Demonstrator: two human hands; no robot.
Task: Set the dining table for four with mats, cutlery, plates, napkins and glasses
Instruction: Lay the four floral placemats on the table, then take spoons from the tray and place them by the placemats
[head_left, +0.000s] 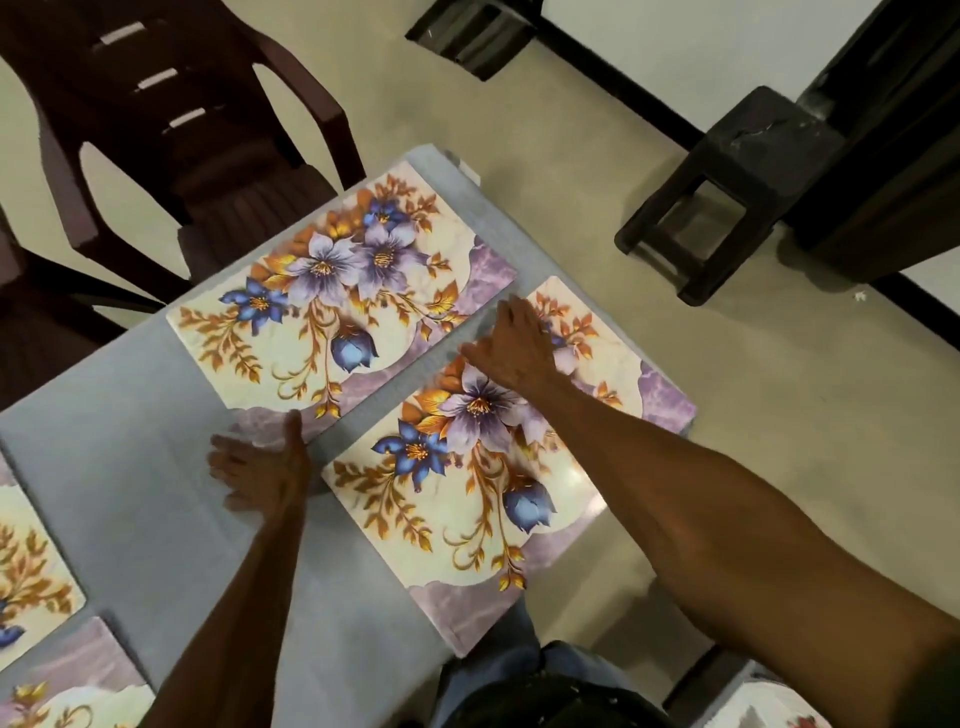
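A person's right hand (511, 345) lies flat, fingers straight, on the near floral mat (498, 467), while the left hand (260, 467), fingers spread and holding nothing, rests on the grey table (130, 415). A second floral mat (332, 291) lies just beyond, two more mats (31, 551) at the left edge, and a dark plastic chair (182, 130) stands behind.

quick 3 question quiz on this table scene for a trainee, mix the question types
1. True or false: the right hand lies flat on the near floral mat.
2. How many floral mats show in view, counting cut-off ones? A) two B) four C) six
3. Fill in: the left hand rests at the corner of the far floral mat with its fingers ____.

Key:
1. True
2. B. Two lie whole on the grey table, and the left-edge mat and the bottom-left mat are cut off.
3. Spread, holding nothing
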